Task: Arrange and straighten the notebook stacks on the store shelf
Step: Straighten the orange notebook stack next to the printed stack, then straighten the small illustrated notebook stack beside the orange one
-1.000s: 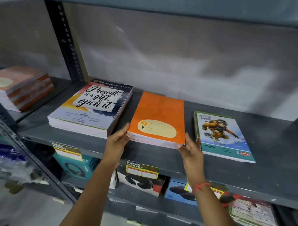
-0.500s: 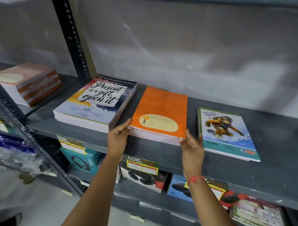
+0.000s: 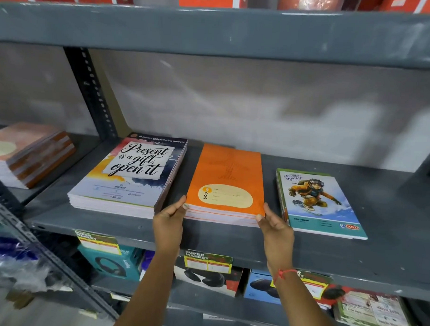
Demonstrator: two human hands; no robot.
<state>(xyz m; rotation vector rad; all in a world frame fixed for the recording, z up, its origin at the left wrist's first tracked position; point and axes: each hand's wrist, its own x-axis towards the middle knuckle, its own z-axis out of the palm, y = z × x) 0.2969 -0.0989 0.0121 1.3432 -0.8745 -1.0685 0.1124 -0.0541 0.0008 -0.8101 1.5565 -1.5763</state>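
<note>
The orange notebook stack [image 3: 226, 187] now lies squarer to the shelf [image 3: 230, 239] edge; the left hand [image 3: 169, 223] has shifted onto its near-left corner.

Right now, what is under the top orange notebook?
More orange notebooks, their page edges showing at the front. Both hands touch this stack's front corners. Their covers are hidden, so the designs are unknown.

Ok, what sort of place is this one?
Most likely a shop aisle: metal shelf carrying notebook stacks, "Super Market" price tags on its edge, and boxed headphones below.
</note>
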